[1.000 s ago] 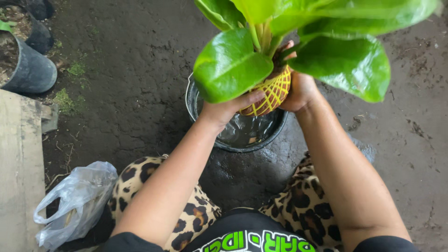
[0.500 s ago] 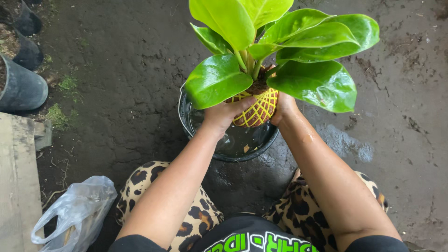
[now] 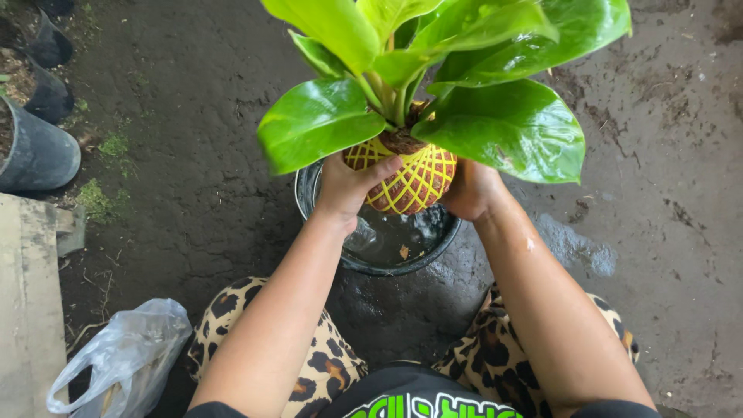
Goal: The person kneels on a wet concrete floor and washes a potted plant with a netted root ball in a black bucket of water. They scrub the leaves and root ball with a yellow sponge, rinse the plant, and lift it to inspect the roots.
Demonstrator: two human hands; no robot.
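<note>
Wet dark ground (image 3: 193, 178); black water basin (image 3: 309, 203) sits just under my fingers, clear plastic bag (image 3: 124, 356) lower left of them, black pots (image 3: 35, 151) far left, concrete slab (image 3: 27, 310) beside.

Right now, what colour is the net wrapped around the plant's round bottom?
Yellow. The net criss-crosses the brown root ball, seen best in the head view, held between both hands.

Broad leaves (image 3: 495, 128) roof the ball (image 3: 406, 178) from above, so the way in is from the sides and below (over the bowl (image 3: 309, 193) of water). Left, pots (image 3: 35, 147) and a bag (image 3: 124, 360) crowd the ground; right lies bare.
</note>
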